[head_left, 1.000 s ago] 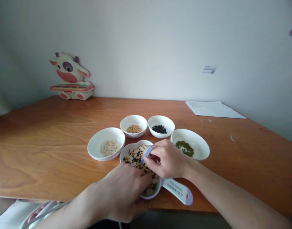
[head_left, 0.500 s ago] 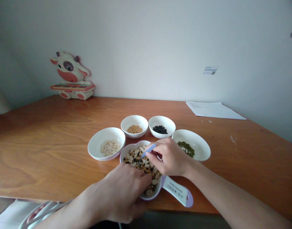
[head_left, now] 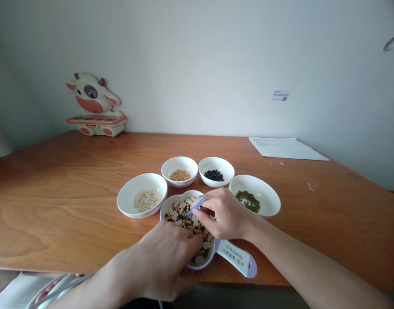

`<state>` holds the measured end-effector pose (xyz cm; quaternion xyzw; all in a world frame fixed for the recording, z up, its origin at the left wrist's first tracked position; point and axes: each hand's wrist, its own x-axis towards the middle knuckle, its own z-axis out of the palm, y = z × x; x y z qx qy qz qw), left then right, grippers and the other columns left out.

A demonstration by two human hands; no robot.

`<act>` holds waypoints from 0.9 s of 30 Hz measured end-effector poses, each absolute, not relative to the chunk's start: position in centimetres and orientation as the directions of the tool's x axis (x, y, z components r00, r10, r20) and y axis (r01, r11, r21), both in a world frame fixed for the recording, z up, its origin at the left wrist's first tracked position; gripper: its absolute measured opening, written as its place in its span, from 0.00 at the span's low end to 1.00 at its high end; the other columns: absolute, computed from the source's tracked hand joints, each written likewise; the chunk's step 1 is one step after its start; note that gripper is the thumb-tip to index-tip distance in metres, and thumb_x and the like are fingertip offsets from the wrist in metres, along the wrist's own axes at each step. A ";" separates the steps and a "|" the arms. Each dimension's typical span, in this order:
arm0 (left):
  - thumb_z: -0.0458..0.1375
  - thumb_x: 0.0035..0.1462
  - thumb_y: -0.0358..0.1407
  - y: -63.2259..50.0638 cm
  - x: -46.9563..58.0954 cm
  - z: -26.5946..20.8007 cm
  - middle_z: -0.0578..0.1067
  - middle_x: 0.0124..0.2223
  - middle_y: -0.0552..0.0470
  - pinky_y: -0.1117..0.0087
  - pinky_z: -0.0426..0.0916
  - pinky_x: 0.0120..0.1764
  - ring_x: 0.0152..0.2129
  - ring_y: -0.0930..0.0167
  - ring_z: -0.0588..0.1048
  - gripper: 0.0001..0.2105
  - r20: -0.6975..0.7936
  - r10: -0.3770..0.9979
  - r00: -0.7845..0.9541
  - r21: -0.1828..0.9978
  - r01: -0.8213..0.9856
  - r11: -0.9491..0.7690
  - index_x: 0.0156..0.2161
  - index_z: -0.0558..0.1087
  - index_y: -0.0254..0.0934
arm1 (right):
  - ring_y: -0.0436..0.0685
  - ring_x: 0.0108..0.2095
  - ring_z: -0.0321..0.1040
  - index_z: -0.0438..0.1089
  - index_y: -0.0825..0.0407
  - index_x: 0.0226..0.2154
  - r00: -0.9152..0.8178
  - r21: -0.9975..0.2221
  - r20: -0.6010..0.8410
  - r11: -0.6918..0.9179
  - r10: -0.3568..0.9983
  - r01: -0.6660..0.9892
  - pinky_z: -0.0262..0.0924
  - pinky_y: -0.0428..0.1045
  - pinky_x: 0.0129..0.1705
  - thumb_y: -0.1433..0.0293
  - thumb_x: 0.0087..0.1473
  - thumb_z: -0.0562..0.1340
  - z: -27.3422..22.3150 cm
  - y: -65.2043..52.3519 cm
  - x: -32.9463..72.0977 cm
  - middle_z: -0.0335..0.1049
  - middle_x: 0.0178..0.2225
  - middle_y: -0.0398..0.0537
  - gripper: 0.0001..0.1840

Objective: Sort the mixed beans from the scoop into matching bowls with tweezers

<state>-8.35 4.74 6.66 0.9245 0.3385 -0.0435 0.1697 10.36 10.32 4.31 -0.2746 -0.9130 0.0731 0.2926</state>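
A white and lilac handled bowl (head_left: 208,262) at the table's front edge holds mixed peanut halves (head_left: 194,224), yellow beans and small dark beans. My left hand (head_left: 166,257) is closed over its near left rim, one finger reaching inside over the mix; the other fingers are mostly hidden. Lilac tweezers (head_left: 196,206) are pinched in my right hand (head_left: 222,212), their tips down among the beans. Behind stand white bowls: one with pale peanut halves (head_left: 148,201), one with yellow beans (head_left: 180,175), one with black beans (head_left: 214,175) and one with green beans (head_left: 248,201).
On the wooden table (head_left: 71,206), a cow toy with a keyboard (head_left: 95,107) stands at the back left against the wall. White paper sheets (head_left: 287,148) lie at the back right. A labelled handle (head_left: 237,257) sticks out from the handled bowl toward the front right.
The whole view has shifted slightly, so everything sits a little farther left. Both hands keep nearly the same pose, with the tweezers still in the mix.
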 end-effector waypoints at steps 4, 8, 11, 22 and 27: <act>0.59 0.50 0.36 4.8 -8.4 6.6 0.76 0.38 0.52 0.63 0.69 0.37 0.33 0.64 0.74 0.06 -0.201 0.617 0.761 0.277 0.648 -0.710 0.35 0.69 0.38 | 0.50 0.20 0.64 0.71 0.55 0.20 -0.676 -0.316 0.459 0.817 0.577 0.483 0.55 0.46 0.25 0.71 0.55 0.58 4.2 10.4 10.3 0.70 0.18 0.46 0.15; 0.58 0.51 0.36 4.8 -8.4 6.5 0.76 0.39 0.50 0.62 0.69 0.37 0.34 0.63 0.75 0.06 -0.200 0.619 0.759 0.283 0.650 -0.706 0.35 0.70 0.38 | 0.50 0.20 0.64 0.70 0.55 0.19 -0.680 -0.315 0.449 0.814 0.580 0.487 0.54 0.47 0.25 0.71 0.55 0.58 4.2 10.4 10.4 0.70 0.18 0.46 0.15; 0.59 0.51 0.36 4.8 -8.4 6.5 0.77 0.41 0.49 0.60 0.69 0.40 0.37 0.61 0.75 0.08 -0.196 0.621 0.759 0.289 0.650 -0.703 0.38 0.71 0.38 | 0.50 0.20 0.63 0.70 0.55 0.20 -0.679 -0.317 0.448 0.814 0.581 0.488 0.54 0.47 0.26 0.71 0.55 0.58 4.2 10.4 10.4 0.71 0.19 0.46 0.15; 0.60 0.51 0.37 4.9 -8.3 6.5 0.76 0.37 0.52 0.63 0.69 0.37 0.33 0.64 0.75 0.06 -0.181 0.619 0.764 0.289 0.643 -0.709 0.34 0.69 0.38 | 0.49 0.20 0.62 0.71 0.55 0.21 -0.694 -0.284 0.487 0.848 0.530 0.448 0.52 0.47 0.24 0.73 0.55 0.58 4.2 10.6 10.3 0.70 0.19 0.45 0.14; 0.59 0.51 0.37 4.8 -8.3 6.5 0.76 0.38 0.52 0.62 0.69 0.36 0.33 0.63 0.74 0.06 -0.224 0.628 0.745 0.277 0.667 -0.692 0.34 0.68 0.39 | 0.49 0.19 0.62 0.71 0.56 0.20 -0.665 -0.308 0.515 0.841 0.541 0.445 0.53 0.47 0.25 0.73 0.56 0.57 4.2 10.4 10.2 0.70 0.18 0.46 0.15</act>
